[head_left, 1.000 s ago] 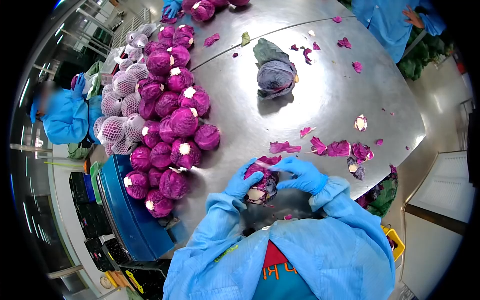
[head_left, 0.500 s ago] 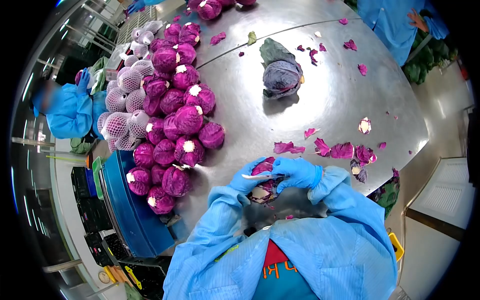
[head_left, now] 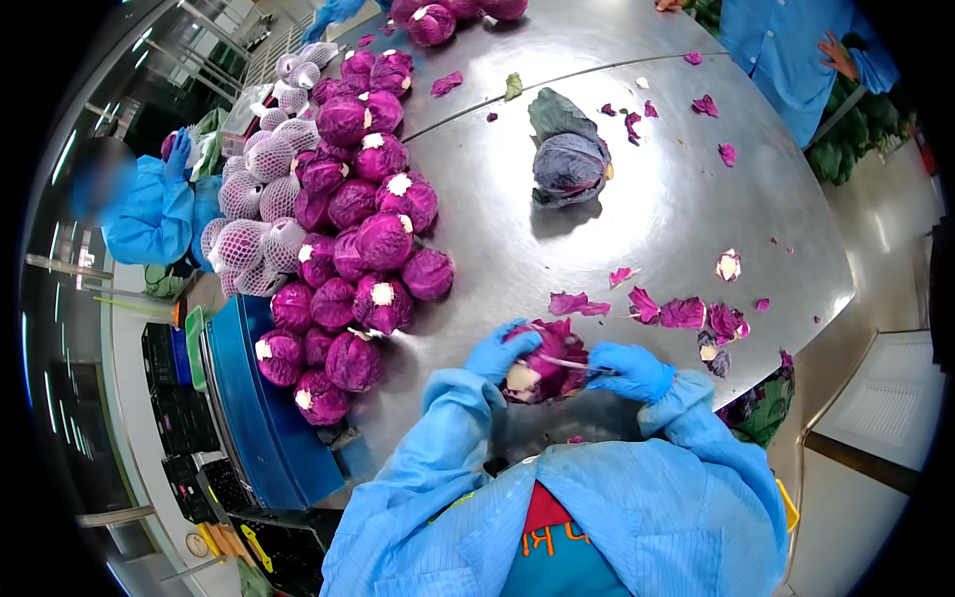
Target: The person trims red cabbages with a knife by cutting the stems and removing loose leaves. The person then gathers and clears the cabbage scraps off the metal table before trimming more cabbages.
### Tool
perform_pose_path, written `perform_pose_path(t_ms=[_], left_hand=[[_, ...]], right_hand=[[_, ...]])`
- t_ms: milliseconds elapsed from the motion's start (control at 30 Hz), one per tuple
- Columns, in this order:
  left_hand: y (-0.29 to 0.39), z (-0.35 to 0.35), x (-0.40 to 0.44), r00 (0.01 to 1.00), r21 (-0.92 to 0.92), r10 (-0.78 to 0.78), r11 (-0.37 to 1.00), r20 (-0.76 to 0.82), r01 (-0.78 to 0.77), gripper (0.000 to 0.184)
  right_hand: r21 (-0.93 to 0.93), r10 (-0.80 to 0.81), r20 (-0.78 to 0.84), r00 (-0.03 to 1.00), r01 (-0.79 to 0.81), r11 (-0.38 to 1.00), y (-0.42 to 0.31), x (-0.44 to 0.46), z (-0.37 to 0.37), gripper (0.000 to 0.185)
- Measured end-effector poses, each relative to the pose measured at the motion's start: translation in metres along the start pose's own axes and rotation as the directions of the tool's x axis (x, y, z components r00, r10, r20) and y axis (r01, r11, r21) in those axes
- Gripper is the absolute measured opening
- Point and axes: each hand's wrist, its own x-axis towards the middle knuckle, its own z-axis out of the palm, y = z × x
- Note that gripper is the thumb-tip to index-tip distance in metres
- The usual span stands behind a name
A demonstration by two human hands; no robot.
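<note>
Near the front edge of the metal table, my left hand, gloved in blue, holds a red cabbage from its left side. The cabbage's pale cut stem faces me. To its right, my right hand is closed on a thin pale knife, whose blade reaches across the cabbage. Loose purple leaves lie beyond my right hand. Farther back sits a darker cabbage with its outer leaves on.
Many trimmed cabbages are piled at the left, beside netted ones. A blue bin stands at the left edge. One co-worker is at the far left, another at the upper right.
My right hand has moved right, away from the cabbage's top, with the knife. More bright purple surface shows on the cabbage. The whole view has shifted slightly.
</note>
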Motion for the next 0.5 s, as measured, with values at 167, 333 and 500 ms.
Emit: perform_pose_path(t_ms=[167, 333, 500], left_hand=[[-0.012, -0.019, 0.015, 0.999, -0.285, -0.022, 0.958, -0.030, 0.012, 0.045], [-0.007, 0.012, 0.000, 0.680, 0.516, 0.724, 0.628, -0.115, -0.582, 0.040], [-0.017, 0.006, -0.006, 0.891, 0.292, 0.454, 0.853, -0.007, -0.432, 0.039]], right_hand=[[0.242, 0.442, -0.517, 0.733, -0.369, 0.897, 0.045, -0.087, 0.002, 0.023], [0.324, 0.584, -0.796, 0.160, -0.702, 0.634, 0.073, -0.142, -0.042, 0.019], [-0.221, -0.001, -0.954, 0.299, -0.702, 0.677, 0.041, -0.098, -0.039, 0.038]])
